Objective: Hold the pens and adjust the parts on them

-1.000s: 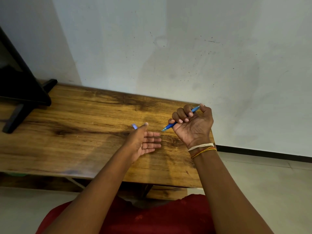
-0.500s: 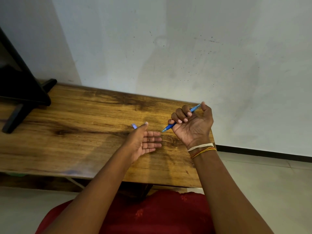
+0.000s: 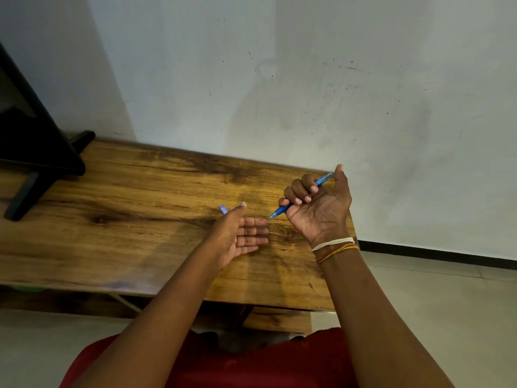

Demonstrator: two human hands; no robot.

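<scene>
Pen (image 3: 299, 196) sits in my right hand (image 3: 317, 208), fingers curled round the barrel, tip pointing at eight o'clock toward my left hand (image 3: 240, 236), which lies flat and relaxed above the table (image 3: 126, 219). I'd judge a firm grip and a steady palm best; a small blue cap (image 3: 223, 209) lies just beyond the left thumb at eleven o'clock.

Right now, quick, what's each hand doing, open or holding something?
Left hand: open, fingers straight, palm up over the brown wooden table, holding nothing.
Right hand: fingers curled round a slim blue plastic pen.
</scene>
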